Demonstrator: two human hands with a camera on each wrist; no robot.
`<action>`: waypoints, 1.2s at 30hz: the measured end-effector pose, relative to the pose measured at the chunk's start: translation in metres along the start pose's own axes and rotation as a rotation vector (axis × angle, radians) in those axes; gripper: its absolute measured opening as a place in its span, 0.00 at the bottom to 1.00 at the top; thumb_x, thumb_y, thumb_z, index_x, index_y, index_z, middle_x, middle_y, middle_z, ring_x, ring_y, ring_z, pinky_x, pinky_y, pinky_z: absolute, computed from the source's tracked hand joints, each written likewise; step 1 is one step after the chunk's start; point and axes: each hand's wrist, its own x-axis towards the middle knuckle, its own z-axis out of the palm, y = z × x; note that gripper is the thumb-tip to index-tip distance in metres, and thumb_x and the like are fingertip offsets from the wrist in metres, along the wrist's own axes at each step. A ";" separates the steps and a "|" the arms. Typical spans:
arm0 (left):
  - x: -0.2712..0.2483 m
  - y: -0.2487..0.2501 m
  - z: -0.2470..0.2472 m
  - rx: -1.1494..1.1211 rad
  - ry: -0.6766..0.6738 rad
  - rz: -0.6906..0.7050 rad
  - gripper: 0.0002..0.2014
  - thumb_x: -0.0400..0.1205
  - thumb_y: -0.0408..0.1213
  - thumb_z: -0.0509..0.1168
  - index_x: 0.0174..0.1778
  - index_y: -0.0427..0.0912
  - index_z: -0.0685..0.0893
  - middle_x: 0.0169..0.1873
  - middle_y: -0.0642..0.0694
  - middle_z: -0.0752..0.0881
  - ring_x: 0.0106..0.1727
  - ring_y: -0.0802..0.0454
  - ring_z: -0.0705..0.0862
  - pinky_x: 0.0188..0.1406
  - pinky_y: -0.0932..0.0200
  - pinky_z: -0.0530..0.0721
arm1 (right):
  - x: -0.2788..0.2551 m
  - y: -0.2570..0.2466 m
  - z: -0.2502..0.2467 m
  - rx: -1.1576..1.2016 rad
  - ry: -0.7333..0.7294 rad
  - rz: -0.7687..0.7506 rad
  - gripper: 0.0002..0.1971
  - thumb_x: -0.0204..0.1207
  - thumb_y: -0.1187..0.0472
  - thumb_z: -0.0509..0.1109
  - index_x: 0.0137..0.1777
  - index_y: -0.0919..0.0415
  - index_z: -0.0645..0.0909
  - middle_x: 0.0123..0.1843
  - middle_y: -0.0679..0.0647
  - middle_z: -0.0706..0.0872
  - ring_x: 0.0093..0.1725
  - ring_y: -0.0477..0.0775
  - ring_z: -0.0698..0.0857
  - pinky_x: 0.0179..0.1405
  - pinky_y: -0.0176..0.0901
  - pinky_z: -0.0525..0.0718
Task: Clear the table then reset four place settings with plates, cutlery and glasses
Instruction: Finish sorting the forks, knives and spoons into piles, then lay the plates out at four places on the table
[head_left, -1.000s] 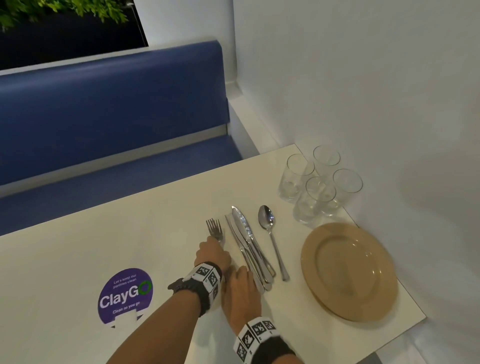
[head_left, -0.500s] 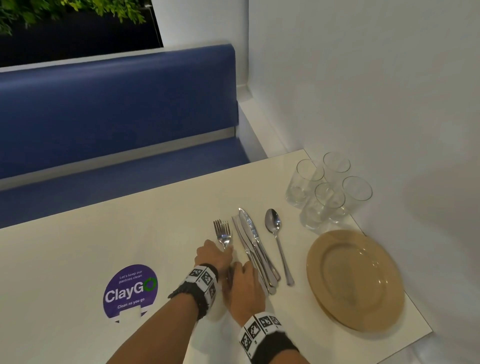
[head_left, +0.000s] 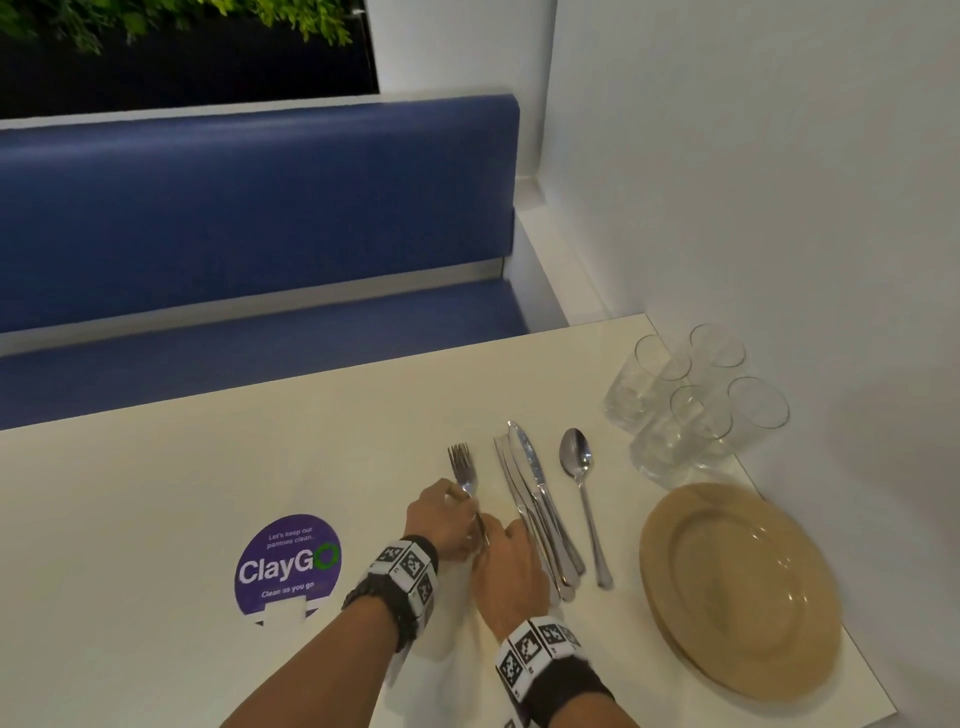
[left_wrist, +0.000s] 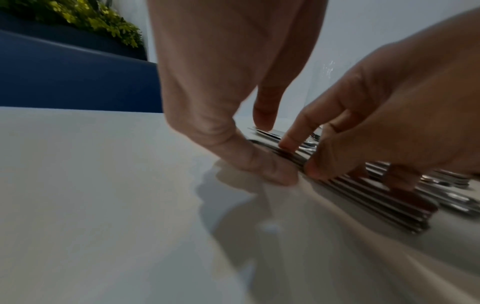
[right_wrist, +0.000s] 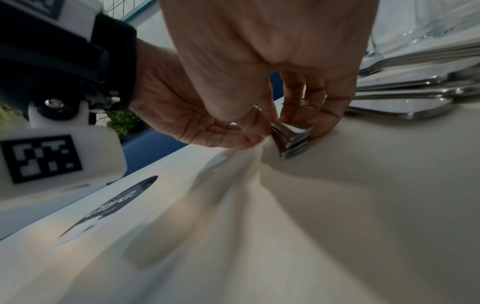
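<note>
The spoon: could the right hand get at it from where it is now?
Probably yes. The spoon lies alone past the knives, nothing covering it, but the right hand is busy pinching the forks.

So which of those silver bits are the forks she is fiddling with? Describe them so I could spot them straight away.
Start at the gold plates by the wall and go left along the white table, past the spoons and then the knives. The forks are the leftmost pile, their handles pinched between the left hand and right hand. Only they end in prongs.
</note>
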 end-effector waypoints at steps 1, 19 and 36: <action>0.003 0.001 0.000 0.001 -0.011 -0.008 0.05 0.78 0.42 0.69 0.46 0.47 0.82 0.42 0.37 0.92 0.38 0.39 0.93 0.36 0.41 0.94 | 0.000 0.000 0.000 -0.008 0.004 0.001 0.18 0.85 0.50 0.62 0.73 0.49 0.73 0.65 0.52 0.80 0.63 0.52 0.80 0.60 0.41 0.82; -0.002 0.001 -0.003 -0.027 0.052 -0.043 0.04 0.82 0.36 0.65 0.51 0.45 0.77 0.46 0.36 0.90 0.37 0.41 0.91 0.34 0.49 0.93 | -0.006 -0.006 -0.033 0.057 0.040 0.023 0.18 0.85 0.50 0.62 0.73 0.52 0.73 0.70 0.49 0.77 0.68 0.48 0.77 0.63 0.37 0.79; -0.114 0.031 0.131 0.449 -0.524 0.436 0.07 0.84 0.50 0.65 0.51 0.51 0.79 0.43 0.55 0.84 0.40 0.59 0.80 0.36 0.68 0.74 | -0.093 0.227 -0.167 0.287 0.434 0.967 0.31 0.74 0.49 0.76 0.72 0.65 0.73 0.69 0.74 0.73 0.65 0.76 0.76 0.65 0.65 0.77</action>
